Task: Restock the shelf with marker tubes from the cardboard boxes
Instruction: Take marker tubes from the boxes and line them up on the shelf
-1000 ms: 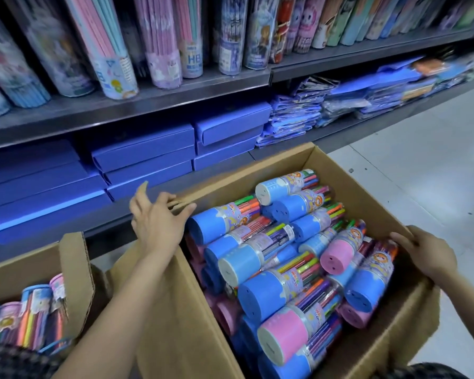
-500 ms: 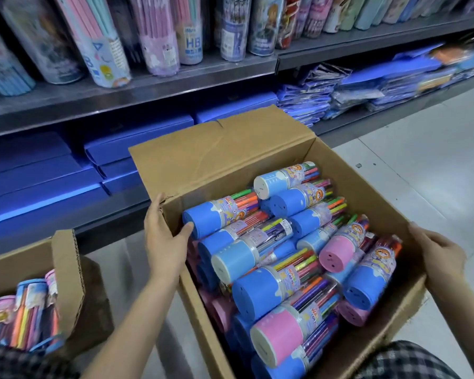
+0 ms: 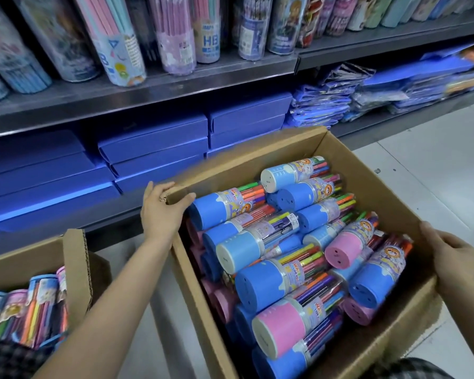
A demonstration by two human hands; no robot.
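A big cardboard box sits on the floor by the shelf. It is full of marker tubes with blue and pink caps, piled on their sides. The left hand grips the box's far left corner, fingers curled over the rim. The right hand holds the near right edge, fingers bent round it. A smaller box with more tubes stands at the left. Blue flat boxes lie on the low shelf.

The head-worn wide-angle camera looks forward and down, close over the cardboard box before the shelf.
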